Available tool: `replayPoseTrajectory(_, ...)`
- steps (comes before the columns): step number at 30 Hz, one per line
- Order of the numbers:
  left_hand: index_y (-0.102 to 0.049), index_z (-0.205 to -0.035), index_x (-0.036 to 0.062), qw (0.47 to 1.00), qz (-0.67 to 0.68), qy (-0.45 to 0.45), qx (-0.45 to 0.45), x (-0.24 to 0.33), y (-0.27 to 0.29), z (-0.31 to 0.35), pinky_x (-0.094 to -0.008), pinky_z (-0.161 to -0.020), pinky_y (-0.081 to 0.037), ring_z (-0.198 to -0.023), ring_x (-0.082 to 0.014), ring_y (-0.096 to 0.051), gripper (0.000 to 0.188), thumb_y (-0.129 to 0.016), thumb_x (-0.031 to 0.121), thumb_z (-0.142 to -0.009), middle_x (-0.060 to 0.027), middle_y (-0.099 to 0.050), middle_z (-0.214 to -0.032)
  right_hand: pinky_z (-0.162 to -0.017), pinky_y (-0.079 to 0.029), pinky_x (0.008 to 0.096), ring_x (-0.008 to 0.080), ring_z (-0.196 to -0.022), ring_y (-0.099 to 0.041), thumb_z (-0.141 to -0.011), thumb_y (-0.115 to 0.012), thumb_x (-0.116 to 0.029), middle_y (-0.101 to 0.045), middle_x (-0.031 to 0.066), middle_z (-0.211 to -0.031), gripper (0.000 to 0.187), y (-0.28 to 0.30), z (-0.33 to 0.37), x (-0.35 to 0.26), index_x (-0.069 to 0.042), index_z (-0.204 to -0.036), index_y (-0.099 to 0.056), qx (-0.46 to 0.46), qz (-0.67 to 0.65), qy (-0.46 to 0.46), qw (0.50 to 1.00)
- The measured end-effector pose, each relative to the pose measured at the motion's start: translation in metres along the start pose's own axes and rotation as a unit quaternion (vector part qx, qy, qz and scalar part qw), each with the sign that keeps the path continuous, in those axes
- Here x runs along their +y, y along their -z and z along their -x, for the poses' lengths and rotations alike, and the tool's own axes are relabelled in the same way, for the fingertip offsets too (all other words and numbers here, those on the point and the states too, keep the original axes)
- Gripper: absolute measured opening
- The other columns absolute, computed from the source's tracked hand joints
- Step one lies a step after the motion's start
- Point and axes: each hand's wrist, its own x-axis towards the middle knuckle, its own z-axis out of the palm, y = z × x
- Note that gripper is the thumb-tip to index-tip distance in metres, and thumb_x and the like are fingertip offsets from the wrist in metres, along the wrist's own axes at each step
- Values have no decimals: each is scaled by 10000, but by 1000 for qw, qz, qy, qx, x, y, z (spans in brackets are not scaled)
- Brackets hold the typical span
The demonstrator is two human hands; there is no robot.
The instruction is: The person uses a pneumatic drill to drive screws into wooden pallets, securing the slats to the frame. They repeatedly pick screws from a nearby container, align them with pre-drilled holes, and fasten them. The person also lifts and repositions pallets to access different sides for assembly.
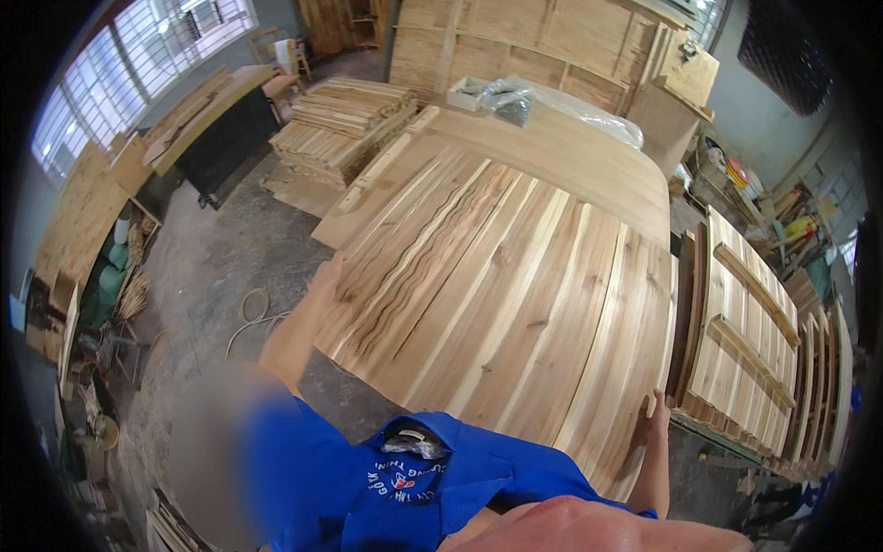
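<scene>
A large wooden panel (515, 294) of light and dark strips glued side by side stretches out in front of me, with dark wavy grain toward its left. At its left edge is my left hand (326, 276), closed on the rim, the fingers partly hidden. My right hand (657, 414) grips the opposite edge near the lower right corner, thumb up and the other fingers mostly out of sight. The panel's far part lies over a plain board-topped table (570, 156), and its near edge reaches close to my blue shirt.
A stack of wooden slats (345, 129) stands beyond the left corner. Clear plastic wrapping (579, 106) and a small white box (467, 94) rest on the table's far side. Battened panels (750, 322) lean at the right. A hose (253, 308) coils on the concrete floor.
</scene>
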Motion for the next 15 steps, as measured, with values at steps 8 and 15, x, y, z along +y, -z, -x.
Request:
replayPoseTrajectory(8,-533,-1170,139,975,-164,-123,90,39,2,-85,-528,-984,-223,-1206,-333,-340,510,-485,461,-777,-125,-410,-1297,-789,-450,369,239,-960,-558,-839,-536,-449,-570,132,-1058,559,-64,-29,-13,0,-1169,-491,-114,-103,-105,983)
replayPoseTrajectory(15,-472,-1204,78,916,-69,-267,293,-54,-39,-57,-484,-996,-245,-1224,-374,-266,502,-583,348,-795,-165,-313,-1323,-601,-427,312,164,-684,-526,-878,-486,-438,-539,35,-777,422,-88,-66,-59,-35,-980,-560,-97,-68,-55,991)
